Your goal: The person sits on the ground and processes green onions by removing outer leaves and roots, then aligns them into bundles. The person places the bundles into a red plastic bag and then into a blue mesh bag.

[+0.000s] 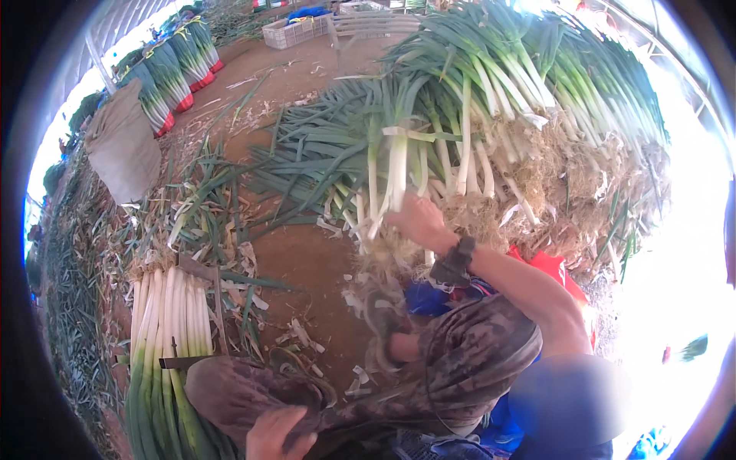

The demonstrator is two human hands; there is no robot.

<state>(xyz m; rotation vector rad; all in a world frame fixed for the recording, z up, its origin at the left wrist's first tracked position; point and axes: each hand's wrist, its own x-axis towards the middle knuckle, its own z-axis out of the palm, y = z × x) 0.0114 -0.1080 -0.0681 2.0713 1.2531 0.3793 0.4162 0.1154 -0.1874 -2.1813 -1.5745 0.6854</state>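
My right hand grips a leek by its white lower stalk at the near edge of a big heap of leeks with shaggy roots. Around my wrist is a dark band. My left hand is low over my legs, fingers loosely bent and apart, with nothing seen in it. To the left lies a row of trimmed leeks, roots away from me, in a frame with a dark flat bar across it.
Bundled leeks with red bases line the back left beside a beige cloth. White crates are at the back. Leaf scraps litter the brown ground. Blue and red plastic lies by my right leg.
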